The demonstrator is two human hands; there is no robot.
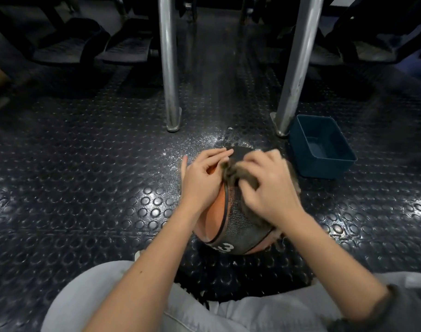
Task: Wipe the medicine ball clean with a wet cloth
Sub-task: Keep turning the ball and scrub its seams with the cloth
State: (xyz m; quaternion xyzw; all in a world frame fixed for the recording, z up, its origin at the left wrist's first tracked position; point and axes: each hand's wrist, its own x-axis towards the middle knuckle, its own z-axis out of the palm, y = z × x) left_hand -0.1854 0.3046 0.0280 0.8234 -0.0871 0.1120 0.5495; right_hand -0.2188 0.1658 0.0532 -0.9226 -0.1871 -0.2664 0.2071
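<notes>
An orange and black medicine ball (231, 226) with a white "3" on it sits on the studded floor between my knees. My left hand (202, 178) rests flat on the ball's upper left side, fingers straight. My right hand (267, 185), blurred by motion, grips a bunched brown-grey cloth (235, 173) on top of the ball. Part of the cloth also shows past the ball's right edge.
A dark blue plastic tub (322, 144) stands on the floor just right of the ball. Two metal legs (170, 68) (298, 68) rise beyond it. Black seats (89, 44) line the back. The rubber floor (85, 176) looks wet near the ball.
</notes>
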